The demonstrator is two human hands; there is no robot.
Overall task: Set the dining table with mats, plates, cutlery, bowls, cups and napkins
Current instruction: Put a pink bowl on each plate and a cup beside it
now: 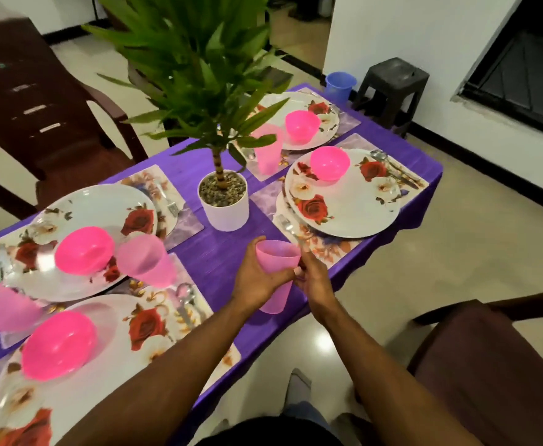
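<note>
The pink cup [276, 272], thin translucent plastic, looks light, a touch slick and slightly squeezable, so a gentle wrap round the upper wall is the hold to trust. It's up off the purple bench [212, 252] at the near edge, just short of the right-hand flowered mat [328, 246] and plate [344, 201]. Left hand [257, 278] has its fingers curled round the near side, right hand [312, 278] pinches the far side, cup sandwiched between both.

- No words, labels, brands or numbers can be read anywhere in view.
- The plates [344, 201] bear only printed roses, no lettering.
</note>
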